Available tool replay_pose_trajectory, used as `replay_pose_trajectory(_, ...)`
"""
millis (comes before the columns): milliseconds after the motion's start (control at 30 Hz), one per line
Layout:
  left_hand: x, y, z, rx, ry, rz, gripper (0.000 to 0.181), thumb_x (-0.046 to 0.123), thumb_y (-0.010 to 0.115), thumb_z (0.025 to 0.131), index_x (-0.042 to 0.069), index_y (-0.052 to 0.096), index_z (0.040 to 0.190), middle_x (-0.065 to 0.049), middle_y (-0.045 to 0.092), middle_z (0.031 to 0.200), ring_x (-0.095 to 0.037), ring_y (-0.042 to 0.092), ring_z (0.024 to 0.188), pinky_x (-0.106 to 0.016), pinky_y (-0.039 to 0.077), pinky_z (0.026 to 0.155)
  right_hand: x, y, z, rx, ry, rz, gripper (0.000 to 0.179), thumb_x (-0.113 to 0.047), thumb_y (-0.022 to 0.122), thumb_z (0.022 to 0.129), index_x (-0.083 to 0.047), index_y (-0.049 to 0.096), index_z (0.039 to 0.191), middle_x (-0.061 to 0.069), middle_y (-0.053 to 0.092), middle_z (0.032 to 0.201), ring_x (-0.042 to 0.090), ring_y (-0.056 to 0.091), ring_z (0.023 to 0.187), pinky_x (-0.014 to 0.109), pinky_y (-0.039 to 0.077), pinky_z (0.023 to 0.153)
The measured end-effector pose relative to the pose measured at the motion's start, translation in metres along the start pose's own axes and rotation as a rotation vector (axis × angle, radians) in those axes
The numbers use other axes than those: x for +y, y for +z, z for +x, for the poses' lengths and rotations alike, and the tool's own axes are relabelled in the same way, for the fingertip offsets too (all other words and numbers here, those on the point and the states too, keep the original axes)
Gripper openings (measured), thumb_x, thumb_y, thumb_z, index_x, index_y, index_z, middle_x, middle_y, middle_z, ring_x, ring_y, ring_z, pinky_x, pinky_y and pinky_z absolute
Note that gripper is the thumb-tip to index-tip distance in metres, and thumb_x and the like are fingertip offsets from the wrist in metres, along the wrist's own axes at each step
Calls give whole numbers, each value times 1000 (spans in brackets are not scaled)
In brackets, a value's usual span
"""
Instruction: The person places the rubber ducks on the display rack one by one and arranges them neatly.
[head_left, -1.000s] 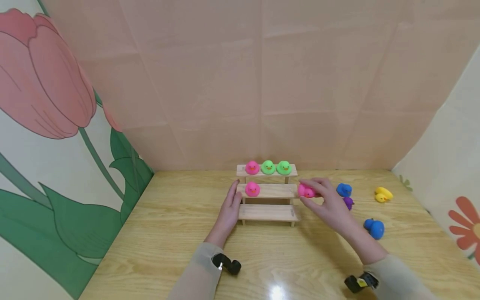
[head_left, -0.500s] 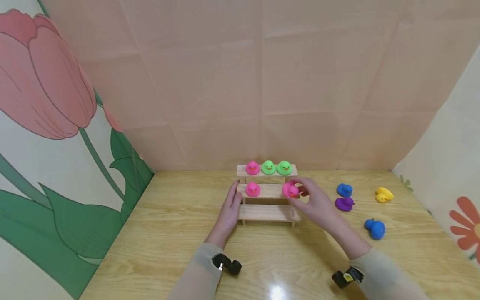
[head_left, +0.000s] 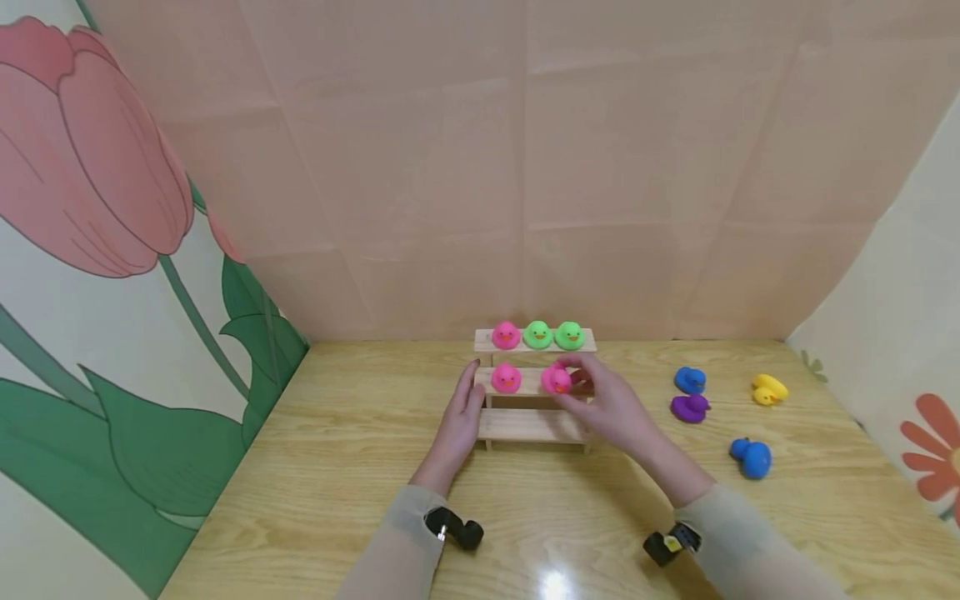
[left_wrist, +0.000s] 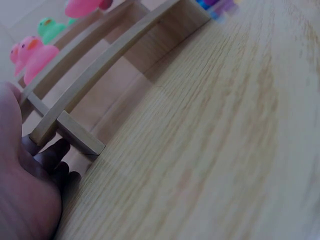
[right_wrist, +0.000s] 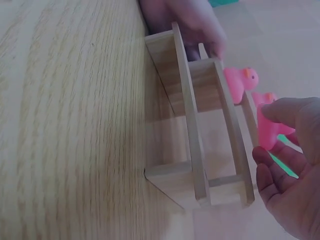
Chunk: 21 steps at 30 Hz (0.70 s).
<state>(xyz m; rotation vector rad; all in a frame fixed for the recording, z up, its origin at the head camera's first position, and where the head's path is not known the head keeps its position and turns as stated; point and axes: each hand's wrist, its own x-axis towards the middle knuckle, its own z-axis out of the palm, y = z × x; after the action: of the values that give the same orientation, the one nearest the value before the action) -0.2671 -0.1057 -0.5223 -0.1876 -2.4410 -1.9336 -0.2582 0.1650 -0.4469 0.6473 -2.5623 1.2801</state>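
Observation:
A three-tier wooden stand (head_left: 536,425) stands on the table. My left hand (head_left: 457,417) holds its left end, with fingers reaching behind the end pieces in the left wrist view. Between thumb and fingers, my right hand (head_left: 611,404) pinches a pink rubber duck (head_left: 556,380) at the middle tier, right of centre. To its left on that tier sits another pink duck (head_left: 506,378). The top tier carries a pink duck (head_left: 506,336) and two green ducks (head_left: 537,335) in a row. Whether the pinched duck touches the board cannot be told.
Right of the stand, a blue duck (head_left: 690,380), a purple duck (head_left: 689,408), a yellow duck (head_left: 769,389) and another blue duck (head_left: 752,458) are on the wooden table (head_left: 360,433). A beige backdrop (head_left: 517,183) rises behind the stand.
My right hand has carried the pink duck leftward, from beyond the stand's right end to over the middle tier. The purple duck has come into fuller view. My left hand has stayed put.

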Motion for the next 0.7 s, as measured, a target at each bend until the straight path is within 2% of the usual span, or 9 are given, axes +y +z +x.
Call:
replay_pose_trajectory(233, 0, 0, 0, 1, 1, 5, 57, 55, 35, 119, 47, 23, 175, 4, 23, 182, -27, 21, 167, -56, 19, 135, 2, 9, 6, -1, -11, -32, 49, -9, 88, 97, -8, 66, 140, 9, 75, 119, 26, 73, 105, 51, 63, 94)
replay_pose_trajectory(467, 1, 1, 0, 0, -4, -4, 56, 49, 35, 121, 46, 23, 175, 4, 24, 182, -28, 21, 167, -57, 18, 135, 1, 15, 10, -9, 11, -43, 45, -16, 87, 99, -12, 68, 140, 5, 74, 119, 23, 71, 104, 46, 62, 94)
replay_pose_trajectory(700, 1, 0, 0, -5, -6, -4, 56, 50, 35, 121, 47, 23, 175, 5, 24, 182, -27, 20, 167, -57, 19, 135, 0, 17, 13, -23, 14, -35, 43, -14, 84, 101, -12, 68, 141, 4, 73, 117, 22, 69, 103, 45, 62, 92)
